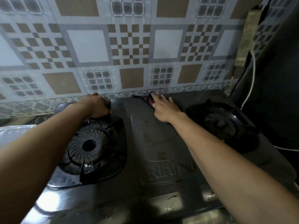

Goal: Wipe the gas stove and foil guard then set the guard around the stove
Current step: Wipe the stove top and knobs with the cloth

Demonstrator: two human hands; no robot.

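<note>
A dark two-burner gas stove [155, 143] fills the view, with a left burner [90, 144] and a right burner [221, 123]. My left hand [97, 105] grips the stove's back edge behind the left burner. My right hand [163, 107] presses flat on a dark cloth with red trim [146, 98] at the back middle of the stove top. Something shiny and pale, possibly the foil guard [14, 133], shows at the far left, mostly hidden by my left arm.
A patterned tiled wall [129, 46] rises right behind the stove. A white cable [252, 78] hangs at the right beside a dark surface. The stove's front edge [113, 207] looks smeared and glossy.
</note>
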